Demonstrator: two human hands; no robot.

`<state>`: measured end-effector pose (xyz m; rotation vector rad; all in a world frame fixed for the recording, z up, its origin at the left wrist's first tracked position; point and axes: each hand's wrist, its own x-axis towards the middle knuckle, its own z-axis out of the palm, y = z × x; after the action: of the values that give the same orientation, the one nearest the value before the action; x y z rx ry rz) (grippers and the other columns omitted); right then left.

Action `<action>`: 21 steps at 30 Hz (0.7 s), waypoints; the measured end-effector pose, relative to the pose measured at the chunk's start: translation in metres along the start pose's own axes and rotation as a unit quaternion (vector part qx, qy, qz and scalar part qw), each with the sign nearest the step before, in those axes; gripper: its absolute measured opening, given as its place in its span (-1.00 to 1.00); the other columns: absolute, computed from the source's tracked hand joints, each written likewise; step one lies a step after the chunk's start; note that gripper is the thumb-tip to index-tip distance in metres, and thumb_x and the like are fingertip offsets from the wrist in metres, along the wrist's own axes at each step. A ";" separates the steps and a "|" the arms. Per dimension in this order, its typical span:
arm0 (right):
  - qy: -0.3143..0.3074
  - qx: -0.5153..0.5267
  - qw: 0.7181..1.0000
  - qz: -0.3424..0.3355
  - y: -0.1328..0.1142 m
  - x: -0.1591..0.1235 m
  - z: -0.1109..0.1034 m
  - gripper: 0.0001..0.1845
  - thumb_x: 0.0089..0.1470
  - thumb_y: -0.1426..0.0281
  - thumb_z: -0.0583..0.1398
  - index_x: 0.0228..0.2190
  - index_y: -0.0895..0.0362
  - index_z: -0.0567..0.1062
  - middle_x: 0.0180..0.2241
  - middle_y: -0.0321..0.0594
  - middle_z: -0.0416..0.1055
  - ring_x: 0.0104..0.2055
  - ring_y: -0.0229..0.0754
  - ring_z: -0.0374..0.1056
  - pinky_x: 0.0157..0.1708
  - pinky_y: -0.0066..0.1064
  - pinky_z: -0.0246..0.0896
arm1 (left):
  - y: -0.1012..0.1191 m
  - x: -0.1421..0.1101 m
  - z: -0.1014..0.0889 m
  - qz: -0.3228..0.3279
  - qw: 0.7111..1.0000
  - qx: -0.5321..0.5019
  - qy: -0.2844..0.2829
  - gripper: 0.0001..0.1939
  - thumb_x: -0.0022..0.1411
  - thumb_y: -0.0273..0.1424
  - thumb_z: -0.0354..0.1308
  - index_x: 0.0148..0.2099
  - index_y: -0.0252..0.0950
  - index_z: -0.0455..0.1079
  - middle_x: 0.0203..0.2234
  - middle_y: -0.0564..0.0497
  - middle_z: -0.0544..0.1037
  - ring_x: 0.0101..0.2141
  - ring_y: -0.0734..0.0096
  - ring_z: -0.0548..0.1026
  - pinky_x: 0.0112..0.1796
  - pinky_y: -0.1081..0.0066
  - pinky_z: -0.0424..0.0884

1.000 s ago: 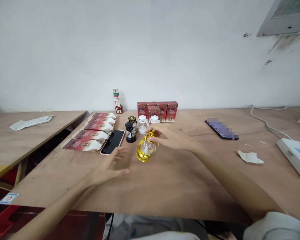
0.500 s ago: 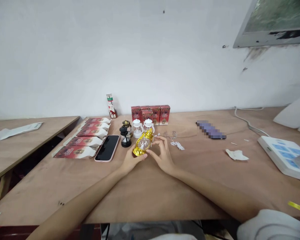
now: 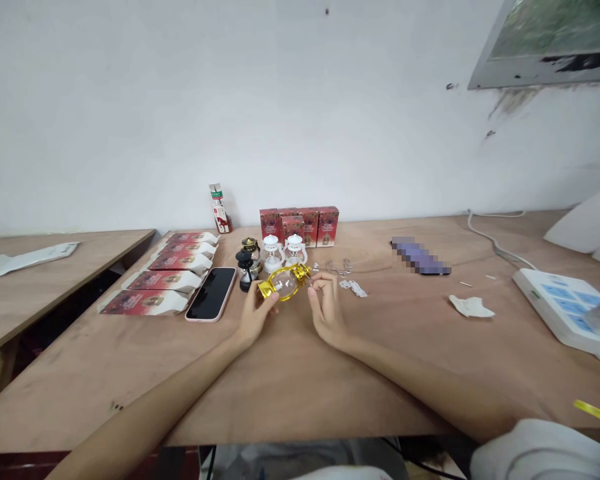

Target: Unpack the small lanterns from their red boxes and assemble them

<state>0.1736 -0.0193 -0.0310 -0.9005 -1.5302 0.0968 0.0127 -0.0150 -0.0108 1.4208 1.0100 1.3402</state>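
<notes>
A small gold lantern (image 3: 284, 281) with a clear globe lies tilted on its side between my hands, just above the wooden table (image 3: 290, 380). My left hand (image 3: 254, 317) grips its gold base end. My right hand (image 3: 325, 308) is beside its top end, fingers curled in a pinch; what the fingertips hold is too small to make out. Right behind stand a black lantern (image 3: 245, 268), a dark gold-trimmed one (image 3: 251, 248) and two white ones (image 3: 271, 252).
Flat red-and-white box blanks (image 3: 165, 280) and a black phone (image 3: 212, 293) lie at left. Red boxes (image 3: 300, 223) and a small bottle (image 3: 220, 208) stand by the wall. Small metal hooks (image 3: 340, 268), a blurred phone (image 3: 420, 257), crumpled paper (image 3: 471, 306) and a white device (image 3: 565, 307) are at right.
The gold lantern went from upright under my right hand to lying sideways between both hands. My left hand came in and took its base; my right hand shifted to its top end.
</notes>
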 end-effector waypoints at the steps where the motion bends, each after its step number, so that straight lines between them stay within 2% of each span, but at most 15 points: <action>1: 0.016 0.005 1.000 0.006 0.000 0.001 0.000 -0.92 0.19 0.40 -0.06 -0.37 0.06 0.17 -0.27 -0.18 0.17 -0.15 -0.17 0.19 -0.13 -0.25 0.15 | 0.000 0.001 -0.001 0.007 1.000 -0.012 0.006 -0.65 -0.02 -0.16 0.21 -0.29 -0.27 0.22 -0.52 0.15 0.37 -0.58 0.55 0.34 -0.51 0.50 0.29; 3: 0.035 0.014 0.999 0.027 0.000 0.002 0.001 -0.91 0.20 0.40 -0.08 -0.37 0.06 0.15 -0.30 -0.20 0.18 -0.20 -0.18 0.20 -0.19 -0.29 0.15 | -0.001 0.002 -0.001 0.025 0.999 -0.018 0.017 -0.66 0.00 -0.15 0.18 -0.30 -0.27 0.22 -0.51 0.14 0.35 -0.59 0.57 0.31 -0.53 0.51 0.28; 5: 0.023 0.015 0.999 0.043 0.001 0.003 0.002 -0.91 0.19 0.39 -0.08 -0.38 0.06 0.15 -0.35 -0.22 0.20 -0.27 -0.20 0.20 -0.26 -0.33 0.15 | -0.001 0.001 -0.002 0.044 0.998 0.002 0.034 -0.66 -0.01 -0.16 0.19 -0.30 -0.26 0.21 -0.50 0.14 0.33 -0.59 0.58 0.29 -0.56 0.53 0.25; 7: -0.026 0.005 0.999 0.037 0.002 0.003 0.003 -0.90 0.18 0.38 -0.05 -0.40 0.07 0.15 -0.41 -0.26 0.21 -0.36 -0.22 0.19 -0.34 -0.37 0.13 | -0.003 0.001 -0.002 0.055 0.997 0.037 0.050 -0.67 0.00 -0.18 0.19 -0.28 -0.26 0.21 -0.51 0.15 0.33 -0.59 0.58 0.28 -0.58 0.54 0.24; 10: -0.103 -0.016 0.995 -0.012 0.003 0.000 0.003 -0.89 0.15 0.40 -0.03 -0.43 0.06 0.15 -0.48 -0.31 0.19 -0.45 -0.24 0.14 -0.41 -0.39 0.07 | -0.004 -0.001 -0.002 0.055 0.994 0.074 0.057 -0.69 0.00 -0.21 0.20 -0.28 -0.27 0.23 -0.55 0.15 0.34 -0.59 0.56 0.29 -0.56 0.54 0.24; 12: -0.093 -0.014 0.995 -0.038 0.003 -0.001 0.002 -0.89 0.14 0.42 -0.04 -0.44 0.06 0.12 -0.49 -0.32 0.17 -0.47 -0.24 0.13 -0.43 -0.40 0.05 | -0.005 -0.002 -0.002 0.041 0.996 0.055 0.059 -0.69 -0.02 -0.20 0.20 -0.30 -0.27 0.24 -0.56 0.14 0.35 -0.58 0.55 0.30 -0.57 0.54 0.25; 14: -0.042 0.003 0.998 -0.038 0.005 -0.001 0.001 -0.89 0.14 0.43 -0.07 -0.44 0.05 0.08 -0.49 -0.32 0.15 -0.47 -0.24 0.13 -0.44 -0.40 0.06 | -0.005 0.000 -0.002 0.010 0.997 0.001 0.073 -0.66 -0.05 -0.15 0.18 -0.32 -0.27 0.23 -0.57 0.14 0.35 -0.60 0.55 0.29 -0.60 0.54 0.23; 17: 0.016 0.014 0.999 0.039 0.011 0.005 -0.002 -0.86 0.16 0.39 -0.12 -0.46 0.04 0.05 -0.50 -0.33 0.13 -0.47 -0.23 0.12 -0.43 -0.39 0.07 | -0.005 0.006 -0.003 -0.031 0.993 -0.058 0.095 -0.63 -0.03 -0.04 0.05 -0.39 -0.27 0.19 -0.63 0.15 0.30 -0.68 0.57 0.21 -0.70 0.55 0.13; 19: -0.006 0.010 0.995 0.104 0.016 0.010 -0.003 -0.84 0.16 0.34 -0.12 -0.47 0.04 0.06 -0.52 -0.34 0.12 -0.49 -0.23 0.11 -0.45 -0.38 0.07 | -0.005 0.009 -0.003 -0.041 0.993 -0.065 0.094 -0.61 0.00 -0.01 -0.06 -0.45 -0.26 0.15 -0.69 0.16 0.23 -0.72 0.59 0.14 -0.74 0.56 0.06; 21: -0.072 0.014 0.989 0.131 0.020 0.015 -0.004 -0.81 0.15 0.30 -0.11 -0.49 0.04 0.08 -0.56 -0.37 0.12 -0.52 -0.24 0.10 -0.47 -0.39 0.05 | -0.006 0.010 -0.004 -0.053 0.992 -0.068 0.091 -0.61 0.00 0.00 -0.10 -0.49 -0.25 0.11 -0.73 0.18 0.17 -0.74 0.60 0.09 -0.75 0.57 0.01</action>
<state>0.1879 0.0015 -0.0293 -1.0878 -1.5325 0.3803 0.0098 -0.0032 -0.0141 1.1452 1.0749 1.4502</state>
